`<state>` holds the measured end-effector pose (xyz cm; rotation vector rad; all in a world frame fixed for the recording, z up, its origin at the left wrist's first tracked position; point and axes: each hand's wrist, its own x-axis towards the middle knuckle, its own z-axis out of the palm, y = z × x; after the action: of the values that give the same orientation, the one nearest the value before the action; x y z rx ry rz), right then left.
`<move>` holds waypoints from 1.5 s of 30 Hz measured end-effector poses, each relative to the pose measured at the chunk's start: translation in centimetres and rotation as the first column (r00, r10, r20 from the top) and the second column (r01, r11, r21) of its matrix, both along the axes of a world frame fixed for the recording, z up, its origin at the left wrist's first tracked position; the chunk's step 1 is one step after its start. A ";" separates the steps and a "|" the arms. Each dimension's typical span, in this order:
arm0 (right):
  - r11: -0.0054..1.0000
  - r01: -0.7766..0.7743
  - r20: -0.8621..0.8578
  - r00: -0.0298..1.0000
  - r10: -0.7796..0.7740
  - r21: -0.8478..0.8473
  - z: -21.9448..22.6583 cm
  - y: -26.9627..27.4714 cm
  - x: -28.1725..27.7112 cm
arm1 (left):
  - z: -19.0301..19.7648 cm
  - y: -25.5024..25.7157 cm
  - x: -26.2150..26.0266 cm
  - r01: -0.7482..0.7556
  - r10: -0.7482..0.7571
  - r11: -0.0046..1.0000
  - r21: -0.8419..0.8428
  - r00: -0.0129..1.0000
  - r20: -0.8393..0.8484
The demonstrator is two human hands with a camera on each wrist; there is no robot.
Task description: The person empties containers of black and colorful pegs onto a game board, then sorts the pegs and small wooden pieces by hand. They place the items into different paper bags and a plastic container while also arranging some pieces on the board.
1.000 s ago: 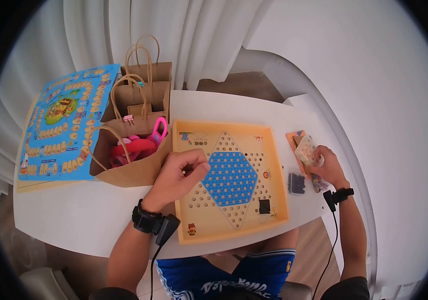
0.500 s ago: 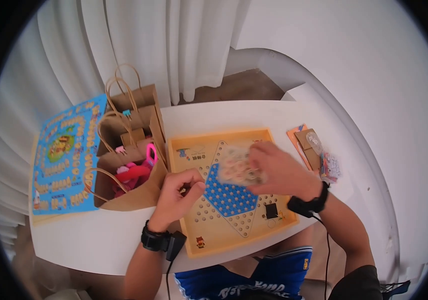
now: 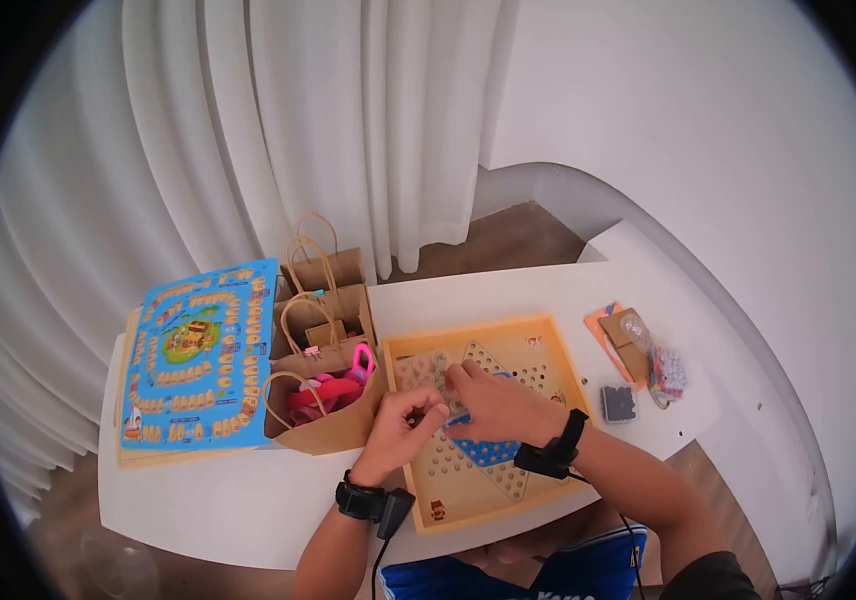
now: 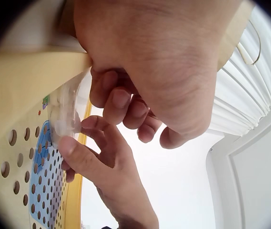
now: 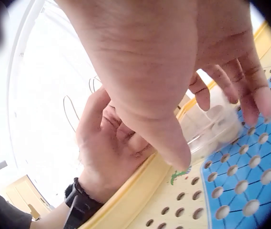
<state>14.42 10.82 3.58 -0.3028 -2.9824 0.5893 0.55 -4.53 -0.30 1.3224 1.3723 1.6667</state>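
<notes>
In the head view, a wooden tray (image 3: pixel 493 517) holds a perforated star board with a blue hexagon (image 3: pixel 491 453). Over its upper left part, my right hand (image 3: pixel 498 405) grips a clear plastic box (image 3: pixel 416 370) with round pieces inside. The right wrist view has the thumb on one side of the box (image 5: pixel 211 129) and the fingers on the other. My left hand (image 3: pixel 400 432) is at the tray's left edge, beside the box. Its fingers curl loosely with nothing visible in them in the left wrist view (image 4: pixel 149 71).
Paper bags (image 3: pixel 333 435) stand left of the tray, one with pink and red items. A blue game board (image 3: pixel 193 350) lies farther left. To the right are a dark-filled box (image 3: pixel 618 403), a brown packet (image 3: pixel 626 343) and a bag of small pieces (image 3: pixel 668 372).
The right hand has carried the clear box from the table's right side across the tray to its upper left. The left hand has stayed by the left rim, and the head view has shifted.
</notes>
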 end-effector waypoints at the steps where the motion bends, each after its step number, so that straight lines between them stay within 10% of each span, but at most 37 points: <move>1: 1.000 0.019 0.046 0.999 -0.019 0.009 0.6 0.0 0.0 | -0.1 0.0 0.0 -0.001 0.001 1.000 0.001 1.000 -0.010; 14: 0.997 0.063 -0.071 0.996 -0.059 0.050 1.5 4.0 3.6 | -1.0 0.0 0.0 -0.031 0.030 0.999 -0.040 0.999 -0.035; 21: 0.995 -0.091 0.236 0.967 0.100 -0.048 3.2 3.5 12.5 | -0.5 0.2 0.1 -0.016 0.016 1.000 0.000 1.000 -0.010; 36: 0.977 -0.212 0.331 0.921 0.207 -0.021 2.8 2.4 16.8 | -1.6 0.4 -0.2 -0.055 0.055 0.999 0.001 0.997 -0.057; 45: 0.961 0.157 -0.050 0.987 -0.150 0.226 7.0 10.0 20.0 | -1.6 0.4 -0.1 -0.064 0.064 0.998 0.005 0.997 -0.052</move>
<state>34.39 20.86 10.59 -0.4937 -2.9214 0.2278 0.45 -4.18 -1.86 1.3448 1.4568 1.6882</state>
